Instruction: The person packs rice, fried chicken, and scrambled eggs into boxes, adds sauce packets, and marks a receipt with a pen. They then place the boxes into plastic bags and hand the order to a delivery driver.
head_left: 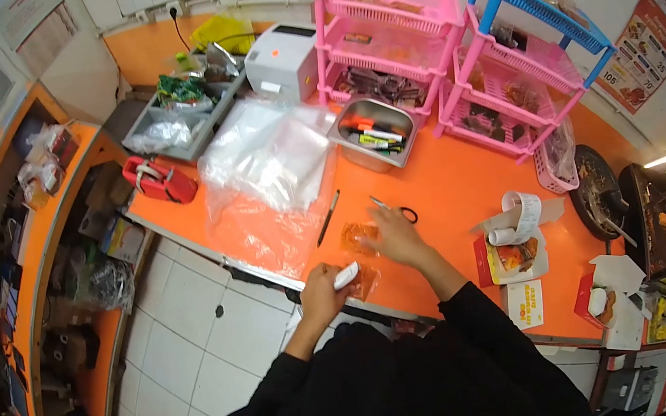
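Note:
My left hand (324,295) is closed around a small white object (346,274) at the table's near edge. Just beside it lies a clear packet with orange contents (369,282). My right hand (396,235) hovers low over the table with its fingers apart, partly blurred. Its fingertips reach the edge of another clear packet of orange sauce (358,236). Scissors (410,214) with black handles lie right behind that hand, which partly covers them. To the left is a black pen (328,217).
Clear plastic bags (267,157) spread over the orange table's left part. Behind stand a metal tin of markers (375,135), pink racks (389,44) and a white printer (282,62). Rightward are open food boxes (520,258), a receipt roll (525,215) and a black pan (594,191).

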`<state>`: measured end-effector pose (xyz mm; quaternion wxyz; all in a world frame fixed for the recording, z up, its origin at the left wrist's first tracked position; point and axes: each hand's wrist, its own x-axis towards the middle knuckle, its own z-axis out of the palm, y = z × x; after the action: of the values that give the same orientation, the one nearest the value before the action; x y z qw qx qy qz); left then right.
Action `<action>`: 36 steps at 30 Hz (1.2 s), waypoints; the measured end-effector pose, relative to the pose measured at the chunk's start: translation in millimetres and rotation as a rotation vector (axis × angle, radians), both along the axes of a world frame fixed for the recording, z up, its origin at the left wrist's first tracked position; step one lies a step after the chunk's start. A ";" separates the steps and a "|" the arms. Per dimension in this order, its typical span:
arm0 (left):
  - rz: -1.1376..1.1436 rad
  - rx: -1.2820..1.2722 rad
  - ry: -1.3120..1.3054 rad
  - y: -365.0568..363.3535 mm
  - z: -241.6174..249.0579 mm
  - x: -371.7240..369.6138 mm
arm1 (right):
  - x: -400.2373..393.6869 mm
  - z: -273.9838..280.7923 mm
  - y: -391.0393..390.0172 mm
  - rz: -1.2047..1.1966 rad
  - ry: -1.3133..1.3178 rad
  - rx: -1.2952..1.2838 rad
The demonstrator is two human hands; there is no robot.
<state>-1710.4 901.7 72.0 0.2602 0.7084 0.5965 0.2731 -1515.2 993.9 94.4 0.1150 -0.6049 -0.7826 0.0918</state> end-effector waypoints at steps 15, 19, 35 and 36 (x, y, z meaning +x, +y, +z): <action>0.502 -0.232 -0.830 -29.6 30.6 -96.1 | 21.2 77.5 101.8 0.153 0.903 -0.299; 0.548 -0.275 -0.850 -31.8 43.2 -91.2 | 54.1 142.5 185.3 -0.254 1.282 -0.005; 0.205 -0.341 -0.935 1.8 56.4 -22.8 | -20.7 22.0 -53.8 0.159 1.270 -0.871; 0.170 -0.309 -0.996 1.6 57.0 -20.3 | -6.8 13.6 -60.5 0.001 1.278 -0.815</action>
<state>-1730.7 903.4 129.0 0.5904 0.3955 0.4894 0.5055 -1522.1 933.4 108.0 0.3135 -0.4283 -0.4684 0.7063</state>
